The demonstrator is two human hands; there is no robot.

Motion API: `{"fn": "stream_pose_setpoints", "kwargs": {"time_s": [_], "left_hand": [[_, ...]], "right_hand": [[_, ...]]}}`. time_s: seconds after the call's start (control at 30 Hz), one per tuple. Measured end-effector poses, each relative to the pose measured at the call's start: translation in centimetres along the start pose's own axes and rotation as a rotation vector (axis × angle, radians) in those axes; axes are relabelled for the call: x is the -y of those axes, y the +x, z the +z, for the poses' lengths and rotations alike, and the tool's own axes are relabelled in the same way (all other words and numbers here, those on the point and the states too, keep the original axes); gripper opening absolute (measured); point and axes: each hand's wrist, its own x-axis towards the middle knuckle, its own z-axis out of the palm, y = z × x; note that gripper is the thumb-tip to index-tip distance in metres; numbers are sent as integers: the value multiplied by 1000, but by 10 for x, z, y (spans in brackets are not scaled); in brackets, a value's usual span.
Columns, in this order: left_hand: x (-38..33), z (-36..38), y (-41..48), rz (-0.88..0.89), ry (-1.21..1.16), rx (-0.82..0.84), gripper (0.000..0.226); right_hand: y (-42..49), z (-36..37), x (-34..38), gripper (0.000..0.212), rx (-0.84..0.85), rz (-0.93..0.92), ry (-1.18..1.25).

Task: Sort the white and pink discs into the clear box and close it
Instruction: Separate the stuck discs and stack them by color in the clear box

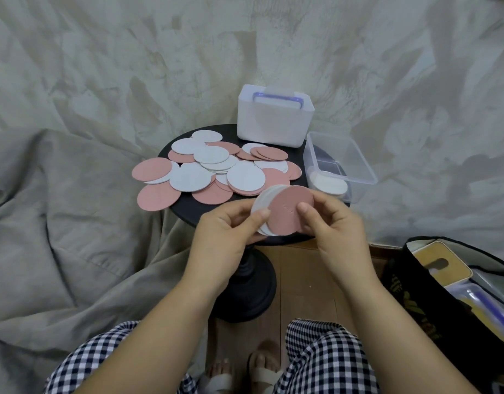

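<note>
Over checked trousers [324, 359], left hand [225, 226] and right hand [333, 223] pinch a disc stack [287, 211]. Loose discs [211, 169] lie beyond, clear box [359, 191] right.

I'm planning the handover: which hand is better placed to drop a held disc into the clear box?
Likely the right hand: it pinches the round pink disc and is the nearer one to the clear plastic box.

1. Both forearms are bare and angle in toward each other, so the hands meet in the middle.
2. Left hand [226, 231]: fingers curled underneath, thumb pressed on the left edge of a small stack of discs [287, 213].
3. Right hand [337, 227]: thumb on the front, fingers curled round behind, pinching the stack's right side.
4. Wrists pretty level, palms facing each other.
</note>
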Motion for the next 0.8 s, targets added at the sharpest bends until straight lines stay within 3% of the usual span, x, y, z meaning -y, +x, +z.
{"fn": "stream_pose_setpoints", "kwargs": {"time_s": [0.2, 0.33, 0.57, 0.8], "left_hand": [[0, 4, 11, 71, 150, 24, 32], [6, 8, 15, 180, 441, -4, 37], [22, 7, 16, 343, 700, -53, 38], [26, 4, 11, 331, 905, 140, 62]], "right_hand": [[7, 4, 1, 31, 2, -14, 47], [8, 3, -2, 38, -36, -95, -94], [1, 7, -16, 35, -70, -265, -300], [-5, 13, -25, 46, -65, -334, -353]]}}
